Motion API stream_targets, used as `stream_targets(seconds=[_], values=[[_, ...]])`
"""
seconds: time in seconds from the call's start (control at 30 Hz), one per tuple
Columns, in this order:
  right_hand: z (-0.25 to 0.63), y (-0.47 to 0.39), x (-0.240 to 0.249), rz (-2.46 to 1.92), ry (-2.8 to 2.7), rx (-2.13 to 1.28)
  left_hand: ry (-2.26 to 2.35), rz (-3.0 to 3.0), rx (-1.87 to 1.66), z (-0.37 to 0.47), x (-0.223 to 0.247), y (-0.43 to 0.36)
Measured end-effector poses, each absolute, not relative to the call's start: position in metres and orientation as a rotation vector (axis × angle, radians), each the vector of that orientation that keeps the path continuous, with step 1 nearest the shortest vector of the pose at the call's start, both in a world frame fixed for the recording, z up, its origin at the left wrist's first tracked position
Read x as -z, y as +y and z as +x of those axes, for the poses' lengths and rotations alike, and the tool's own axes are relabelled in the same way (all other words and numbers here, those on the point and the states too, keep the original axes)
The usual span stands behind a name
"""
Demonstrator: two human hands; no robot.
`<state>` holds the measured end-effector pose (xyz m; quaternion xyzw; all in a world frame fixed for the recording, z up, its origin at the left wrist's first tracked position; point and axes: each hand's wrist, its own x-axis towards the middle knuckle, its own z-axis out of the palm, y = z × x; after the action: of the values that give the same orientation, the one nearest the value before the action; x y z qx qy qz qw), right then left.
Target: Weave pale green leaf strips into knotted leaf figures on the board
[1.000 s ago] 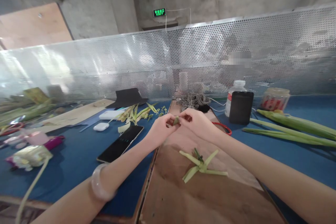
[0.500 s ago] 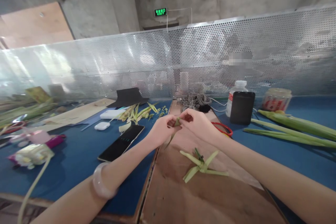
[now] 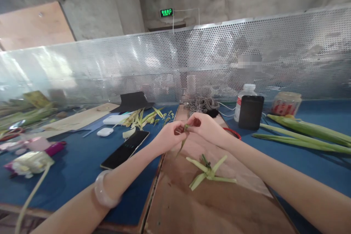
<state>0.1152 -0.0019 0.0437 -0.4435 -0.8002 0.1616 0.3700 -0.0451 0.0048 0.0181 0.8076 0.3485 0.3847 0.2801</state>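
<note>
Thin green leaf strip [image 3: 187, 127] is up over the wooden board [image 3: 178, 204], left hand [image 3: 171, 135] and right hand [image 3: 204, 126] both pinching it, one end dangling. Star-shaped leaf piece [image 3: 209, 173] lies nearer on the board, black phone's [image 3: 126, 150] off left, long green leaves [image 3: 307, 127] over right.

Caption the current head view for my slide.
Left hand and right hand hold a green strip beyond a star-like leaf piece.

Two hands are showing: left hand [image 3: 171, 136], right hand [image 3: 205, 127]. They're pinching one green strip [image 3: 182, 144]. One leaf star [image 3: 209, 173] is lying on one board [image 3: 192, 210]. Also showing: one flat phone [image 3: 126, 150], one upright black slab [image 3: 251, 112], one bottle [image 3: 245, 91], one jar [image 3: 286, 104], one bracelet [image 3: 101, 190], one exit sign [image 3: 166, 12]. Leaf scraps [image 3: 141, 118] are overlapping, count unclear.
</note>
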Motion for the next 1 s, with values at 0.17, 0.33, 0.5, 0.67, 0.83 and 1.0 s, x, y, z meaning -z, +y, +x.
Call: stream_targets(seconds=[0.17, 0.33, 0.5, 0.67, 0.83, 1.0], values=[[0.1118, 0.0004, -0.0357, -1.103, -2.096, -0.26, 1.045, 2.075, -1.004, -0.0442, -0.0196, 0.0048], [0.1093, -0.0003, -0.0337, -1.107, -2.099, -0.242, 0.991, 1.964, -1.02, -0.0462, -0.0157, 0.01], [0.1111, 0.0004, -0.0349, -1.046, -2.142, -0.216, 0.985, 1.809, -1.068, -0.0478, -0.0162, 0.0119], [0.1117, -0.0004, -0.0341, -1.044, -2.142, -0.169, 0.965, 1.773, -1.096, -0.0491, -0.0163, 0.012], [0.1105, -0.0026, -0.0373, -1.117, -2.091, -0.262, 0.954, 1.767, -1.133, -0.0499, -0.0164, 0.0119], [0.1094, -0.0034, -0.0401, -1.135, -2.058, -0.306, 0.979, 1.782, -1.147, -0.0487, -0.0174, 0.0102]])
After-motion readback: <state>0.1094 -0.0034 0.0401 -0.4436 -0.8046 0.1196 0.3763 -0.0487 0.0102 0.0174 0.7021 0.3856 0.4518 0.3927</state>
